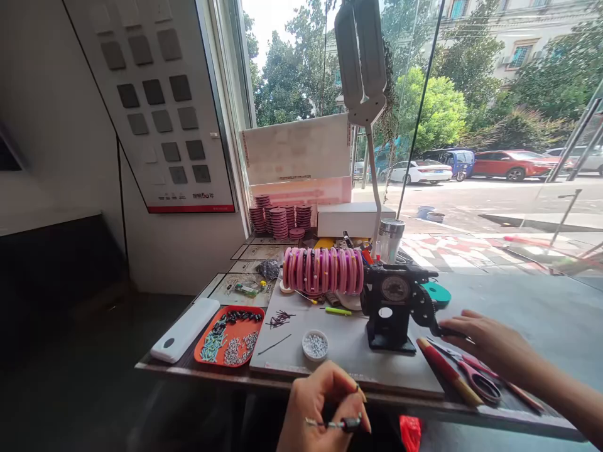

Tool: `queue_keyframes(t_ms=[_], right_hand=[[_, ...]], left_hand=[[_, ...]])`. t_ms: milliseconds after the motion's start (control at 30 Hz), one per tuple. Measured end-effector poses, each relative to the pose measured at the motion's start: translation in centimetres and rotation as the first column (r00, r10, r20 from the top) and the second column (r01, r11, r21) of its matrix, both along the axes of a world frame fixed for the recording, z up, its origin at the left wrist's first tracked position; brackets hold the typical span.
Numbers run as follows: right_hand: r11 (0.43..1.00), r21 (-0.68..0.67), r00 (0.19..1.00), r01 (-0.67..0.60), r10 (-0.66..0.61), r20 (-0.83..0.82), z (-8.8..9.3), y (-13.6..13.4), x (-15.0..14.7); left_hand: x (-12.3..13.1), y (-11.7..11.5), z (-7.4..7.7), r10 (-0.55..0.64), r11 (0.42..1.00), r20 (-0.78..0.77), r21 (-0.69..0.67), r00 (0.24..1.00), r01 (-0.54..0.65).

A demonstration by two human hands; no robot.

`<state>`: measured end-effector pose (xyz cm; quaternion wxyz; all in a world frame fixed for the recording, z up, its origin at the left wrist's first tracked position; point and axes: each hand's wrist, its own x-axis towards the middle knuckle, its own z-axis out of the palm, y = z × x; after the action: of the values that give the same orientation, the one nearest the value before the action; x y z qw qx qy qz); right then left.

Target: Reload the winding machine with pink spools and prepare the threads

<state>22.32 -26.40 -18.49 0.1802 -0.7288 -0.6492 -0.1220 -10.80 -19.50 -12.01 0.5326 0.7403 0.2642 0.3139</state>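
My left hand (325, 405), low in the middle, is closed with its fingertips pinching a small fishing-rig piece (348, 425), a black barrel with thin silvery fittings. Any thin line on it is too fine to make out. On the right, my right hand (485, 339) rests with curled fingers on the crank handle (455, 333) of a black hand-cranked winder (393, 307). The winder has a round dial and a gear on its side. A row of pink foam line spools (323, 271) sits on its shaft, stretching to the left. Below them stands a white cup of small silvery beads (315, 346).
An orange tray (198, 351) holds black, greenish and silvery small parts. Left of it lies a white case (184, 329). Scissors (480, 382) and a red-and-tan tool (450, 373) lie near my right forearm. Stacked pink spools (279, 223) and a lamp (365, 63) stand behind.
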Motion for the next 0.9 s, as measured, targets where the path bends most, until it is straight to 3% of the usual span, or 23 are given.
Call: queue_keyframes(t_ms=[100,167,333,433,533,600,767,900], right_hand=[[1.0,0.002,1.0,0.013,-0.013,-0.005,0.4,0.3,-0.1],[0.999,0.034,1.0,0.02,-0.02,0.007,0.5,0.2,-0.4],[0.97,0.238,0.981,-0.04,-0.006,0.193,0.9,-0.2,-1.5],[0.941,0.327,0.95,-0.085,-0.022,0.31,1.0,-0.6,-2.1],[0.93,0.358,0.935,-0.086,-0.049,0.352,0.7,-1.3,-2.5],[0.93,0.361,0.931,-0.072,-0.067,0.358,0.6,-2.0,-2.5],[0.922,0.386,0.924,-0.007,-0.141,0.355,1.6,-3.4,-2.6],[0.897,0.44,0.923,0.041,-0.203,0.327,3.6,-3.3,-2.6]], left_hand=[[1.8,0.7,1.4,-0.005,0.963,-0.143,0.267,0.99,0.043],[2.5,0.9,1.7,-0.041,0.94,-0.222,0.321,0.974,0.113],[2.8,1.0,1.5,-0.155,0.967,-0.193,0.169,0.969,0.188],[2.6,0.8,1.1,-0.2,0.98,-0.098,-0.018,0.975,0.2],[3.2,1.1,1.0,-0.163,0.954,0.084,-0.241,0.983,0.178],[4.2,2.0,1.1,-0.09,0.945,0.15,-0.3,0.985,0.133],[7.6,5.6,1.8,0.136,0.975,0.297,-0.207,0.945,-0.076],[9.1,6.3,2.5,0.175,0.984,0.375,-0.082,0.91,-0.156]])
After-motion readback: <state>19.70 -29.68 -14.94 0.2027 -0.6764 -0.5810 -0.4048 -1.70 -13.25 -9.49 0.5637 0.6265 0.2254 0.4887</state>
